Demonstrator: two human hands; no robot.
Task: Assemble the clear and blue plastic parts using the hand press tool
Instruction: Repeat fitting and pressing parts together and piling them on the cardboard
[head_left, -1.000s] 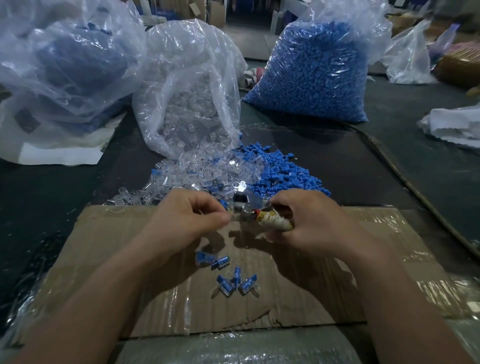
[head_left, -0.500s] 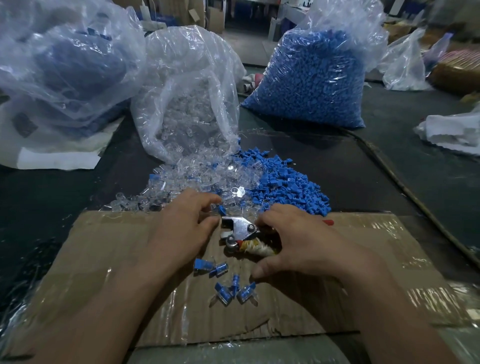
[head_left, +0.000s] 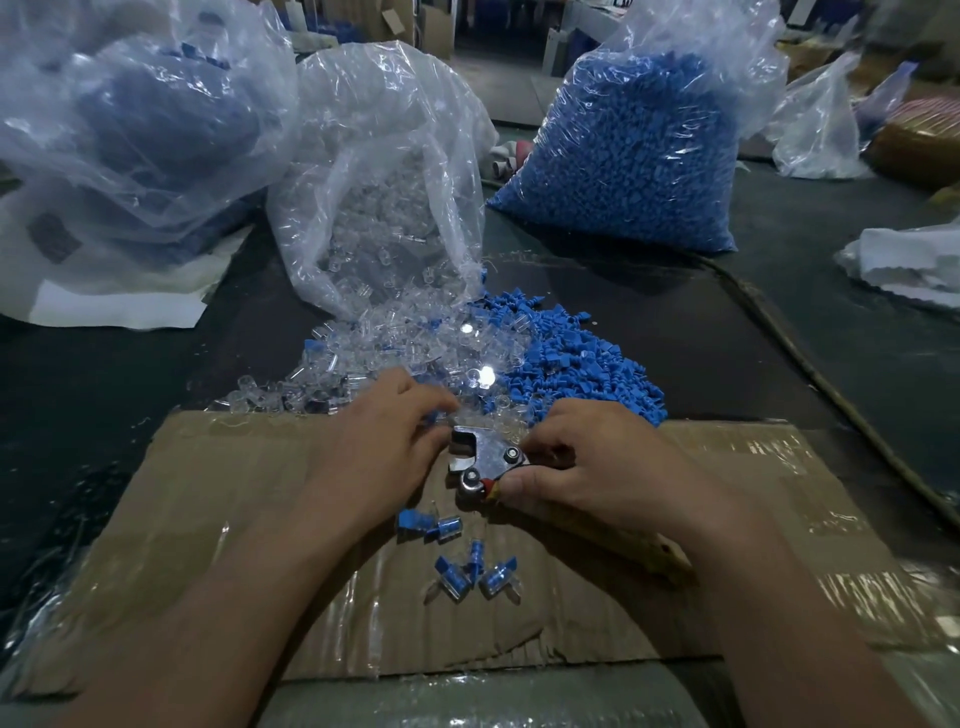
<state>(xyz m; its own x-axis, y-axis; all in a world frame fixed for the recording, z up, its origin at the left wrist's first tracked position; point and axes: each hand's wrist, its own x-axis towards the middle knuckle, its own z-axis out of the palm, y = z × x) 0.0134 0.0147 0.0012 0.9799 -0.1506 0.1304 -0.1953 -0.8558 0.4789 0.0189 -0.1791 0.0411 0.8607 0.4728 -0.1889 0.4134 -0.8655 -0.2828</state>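
1. Dark tabletop (head_left: 779, 364) fills your view, with bulging plastic sacks across the far edge: a bag of blue parts (head_left: 634, 156) at 1 o'clock and a bag of clear parts (head_left: 384, 208) at 12 o'clock.
2. Work over the taped cardboard sheet (head_left: 208, 519) at 6 o'clock; it gives the tool a flat seat.
3. Draw stock from the loose clear pile (head_left: 363, 358) and the blue pile (head_left: 587, 374) just beyond the cardboard, side by side and touching.
4. Your right hand (head_left: 597, 467) curls closed around the hand press tool (head_left: 483, 457) at centre; hold its metal mouth facing 9 o'clock.
5. Your left hand (head_left: 384, 452) has its fingers bent at that mouth; whether they pinch a part I cannot tell. Seat the part squarely before squeezing.
6. Keep the finished pieces (head_left: 457, 561) clear, at 6 o'clock of the tool.
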